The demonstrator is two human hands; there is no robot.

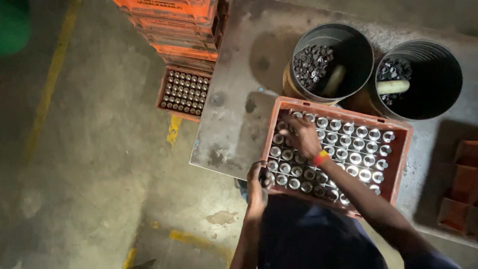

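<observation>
Metal sleeves (348,149) stand upright in rows inside a red crate (403,149) on the table (234,99), open ends up — long axes vertical, pointing toward the camera. Right hand (301,138) reaches in from the near side to the crate's far-left corner; fingers curled and pressed together over a sleeve there, apparently pinching one, though the piece itself is hidden under the fingertips. Sleeves sit directly below and to the right of this grip, touching each other in the grid.

Left hand (258,182) rests at the crate's near-left corner, fingers wrapped over the rim — closed on the crate edge, nearer the person's body than the right hand.

Outward: two dark round buckets (358,55) beyond the crate, just beside each other, each with small dark parts and a pale cylinder inside. Left of the table, on the floor (99,149), a second crate (162,94) of parts beside a stack of orange crates (174,25).
</observation>
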